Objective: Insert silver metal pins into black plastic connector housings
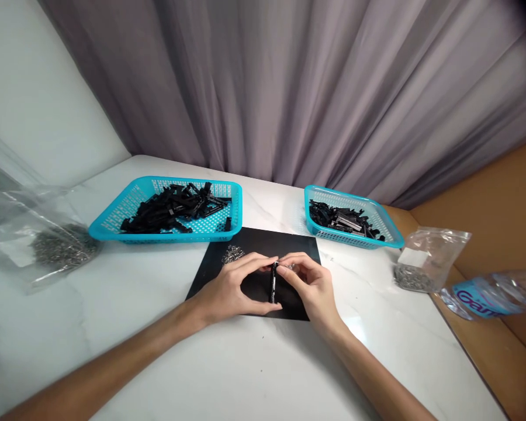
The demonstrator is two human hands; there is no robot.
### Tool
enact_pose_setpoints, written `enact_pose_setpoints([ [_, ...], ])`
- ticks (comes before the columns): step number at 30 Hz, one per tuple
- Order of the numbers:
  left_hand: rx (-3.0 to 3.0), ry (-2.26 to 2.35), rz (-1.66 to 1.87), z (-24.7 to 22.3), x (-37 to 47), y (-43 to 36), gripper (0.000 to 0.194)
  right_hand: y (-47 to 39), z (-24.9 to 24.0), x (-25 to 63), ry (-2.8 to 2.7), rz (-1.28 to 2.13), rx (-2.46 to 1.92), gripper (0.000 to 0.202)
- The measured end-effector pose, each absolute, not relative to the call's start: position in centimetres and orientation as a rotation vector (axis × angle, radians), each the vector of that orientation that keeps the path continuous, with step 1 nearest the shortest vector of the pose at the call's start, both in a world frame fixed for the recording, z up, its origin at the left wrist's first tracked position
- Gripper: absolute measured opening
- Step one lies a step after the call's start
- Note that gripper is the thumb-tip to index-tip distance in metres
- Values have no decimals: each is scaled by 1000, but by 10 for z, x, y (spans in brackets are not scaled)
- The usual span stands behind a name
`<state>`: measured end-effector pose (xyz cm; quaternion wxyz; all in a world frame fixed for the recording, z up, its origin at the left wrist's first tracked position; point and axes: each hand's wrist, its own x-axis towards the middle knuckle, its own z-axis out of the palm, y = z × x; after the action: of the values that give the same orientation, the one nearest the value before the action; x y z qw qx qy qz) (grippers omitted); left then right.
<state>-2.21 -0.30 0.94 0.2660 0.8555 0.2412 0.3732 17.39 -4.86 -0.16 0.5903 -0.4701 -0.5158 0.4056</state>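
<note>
A narrow black plastic part [272, 284] stands lengthwise over the black mat [254, 245], with a light or shiny strip along it. My left hand [233, 287] grips it by its two ends, thumb at the near end and fingers at the far end. At the far end, the thumb and index finger of my right hand [309, 280] are pinched close against the part; whatever lies between them is too small to make out. A pile of small shiny metal pieces [232, 254] lies on the mat beyond my left hand, and more metal bits show partly behind my right fingers.
Two blue baskets, left [166, 238] and right [355, 238], hold black plastic parts. Clear bags of small metal pieces lie at far left [63, 248] and right [416, 275]. A plastic bottle [486, 295] lies on its side by the table's right edge. A curtain [263, 88] hangs behind.
</note>
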Motion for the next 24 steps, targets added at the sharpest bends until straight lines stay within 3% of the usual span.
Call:
enact_pose_setpoints([
  [12, 2335, 637, 998, 8, -24, -4, 71, -62, -2, 158, -1357, 578, -1160, 7],
  [24, 2322, 607, 1031, 10, -21, -9, 70, -67, 2, 156, -1349, 479, -1140, 9],
])
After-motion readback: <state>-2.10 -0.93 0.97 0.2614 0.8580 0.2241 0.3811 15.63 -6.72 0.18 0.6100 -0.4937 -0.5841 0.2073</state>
